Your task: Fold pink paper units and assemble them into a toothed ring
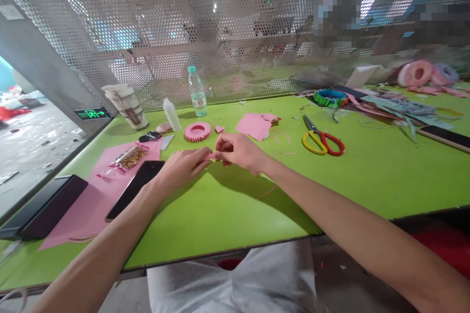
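Note:
My left hand and my right hand meet over the green table, their fingertips pinched on a small pink paper piece. Most of that piece is hidden by the fingers. Just beyond them lies a pink ring with a notched edge, with a small pink scrap beside it. Pink paper sheets rest past my right hand. Scissors with one yellow and one red handle lie farther right, blades slightly apart.
At the back stand a paper cup, a white squeeze bottle and a water bottle before a perforated metal screen. A phone, a snack packet and a black box lie left. Paper strips are heaped right.

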`<state>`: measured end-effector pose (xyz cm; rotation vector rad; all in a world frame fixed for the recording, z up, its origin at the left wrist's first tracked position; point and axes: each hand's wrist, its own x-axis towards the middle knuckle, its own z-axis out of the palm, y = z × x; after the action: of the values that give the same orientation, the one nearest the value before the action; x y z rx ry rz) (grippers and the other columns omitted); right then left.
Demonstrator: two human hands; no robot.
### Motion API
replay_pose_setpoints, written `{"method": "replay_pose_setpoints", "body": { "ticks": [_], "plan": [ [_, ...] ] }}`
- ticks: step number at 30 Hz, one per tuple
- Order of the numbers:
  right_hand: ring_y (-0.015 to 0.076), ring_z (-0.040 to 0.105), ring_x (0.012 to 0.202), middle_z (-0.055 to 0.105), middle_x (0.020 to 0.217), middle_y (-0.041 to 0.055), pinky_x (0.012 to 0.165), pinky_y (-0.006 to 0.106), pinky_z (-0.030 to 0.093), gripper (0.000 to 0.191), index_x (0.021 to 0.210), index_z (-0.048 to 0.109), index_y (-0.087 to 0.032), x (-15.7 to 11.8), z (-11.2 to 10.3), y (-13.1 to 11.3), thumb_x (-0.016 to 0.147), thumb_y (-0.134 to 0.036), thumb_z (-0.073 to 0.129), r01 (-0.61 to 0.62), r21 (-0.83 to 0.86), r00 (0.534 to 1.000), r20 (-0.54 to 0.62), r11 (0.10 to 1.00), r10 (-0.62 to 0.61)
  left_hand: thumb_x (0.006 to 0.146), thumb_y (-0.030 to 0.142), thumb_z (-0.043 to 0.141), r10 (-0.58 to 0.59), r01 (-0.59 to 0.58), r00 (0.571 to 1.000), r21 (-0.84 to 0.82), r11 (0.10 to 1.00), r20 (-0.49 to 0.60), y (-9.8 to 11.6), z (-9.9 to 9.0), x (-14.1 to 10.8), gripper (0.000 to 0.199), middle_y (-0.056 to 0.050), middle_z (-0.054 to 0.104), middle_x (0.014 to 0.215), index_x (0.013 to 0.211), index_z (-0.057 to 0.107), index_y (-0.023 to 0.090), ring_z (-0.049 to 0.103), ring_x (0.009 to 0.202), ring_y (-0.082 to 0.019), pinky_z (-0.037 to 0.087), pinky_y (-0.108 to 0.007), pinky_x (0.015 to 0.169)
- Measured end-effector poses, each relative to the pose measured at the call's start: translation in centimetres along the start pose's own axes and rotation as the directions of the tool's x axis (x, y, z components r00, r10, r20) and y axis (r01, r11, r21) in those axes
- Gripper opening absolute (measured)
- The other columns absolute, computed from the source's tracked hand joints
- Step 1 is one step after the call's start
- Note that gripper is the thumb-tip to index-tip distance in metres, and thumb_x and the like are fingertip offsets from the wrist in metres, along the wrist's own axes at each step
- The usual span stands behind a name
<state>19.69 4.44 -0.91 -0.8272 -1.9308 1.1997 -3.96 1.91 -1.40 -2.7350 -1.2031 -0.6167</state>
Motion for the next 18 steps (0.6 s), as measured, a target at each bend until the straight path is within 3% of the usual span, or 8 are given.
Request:
{"method": "replay_pose_setpoints", "body": {
  "ticks": [3, 9, 18],
  "plan": [
    [0.0129, 0.070, 0.060, 0.079, 0.079, 0.0031, 0.060, 0.026, 0.059, 0.023, 0.088, 0.062, -0.018, 0.1, 0.4, 0.8, 0.088, -0.026, 0.084, -0.065, 0.128, 0.998, 0.023, 0.990, 0.063, 0.109, 0.039, 0.049, -0.041, 0.042, 0.996, -0.013, 0.999, 0.078, 0.2, 0.0, 0.0, 0.025, 0.001, 0.070, 0.074, 0.093, 0.061, 0.024, 0.057, 0.055, -0.016, 0.030, -0.026, 0.052],
    [0.0114, 0.068, 0.057, 0.076, 0.073, -0.0001, 0.058, 0.023, 0.058, 0.030, 0.088, 0.060, -0.019, -0.1, 0.5, 0.0, 0.084, -0.027, 0.089, -0.106, 0.187, 0.994, 0.030, 0.977, 0.102, 0.111, 0.045, 0.042, -0.098, 0.106, 0.983, -0.043, 0.993, 0.155, 0.8, -0.4, -0.1, 0.031, -0.001, 0.070, 0.078, 0.098, 0.060, 0.024, 0.059, 0.060, -0.018, 0.030, -0.027, 0.057],
    [0.0110, 0.067, 0.055, 0.076, 0.073, -0.0001, 0.056, 0.023, 0.058, 0.030, 0.087, 0.059, -0.018, -0.1, 0.5, 0.0, 0.083, -0.024, 0.088, -0.158, 0.199, 0.986, 0.083, 0.967, 0.144, 0.112, 0.043, 0.042, -0.093, 0.107, 0.969, -0.051, 0.993, 0.229, 1.2, -0.3, -0.1, 0.028, -0.003, 0.074, 0.085, 0.107, 0.062, 0.024, 0.062, 0.064, -0.019, 0.030, -0.027, 0.058]
  ]
}}
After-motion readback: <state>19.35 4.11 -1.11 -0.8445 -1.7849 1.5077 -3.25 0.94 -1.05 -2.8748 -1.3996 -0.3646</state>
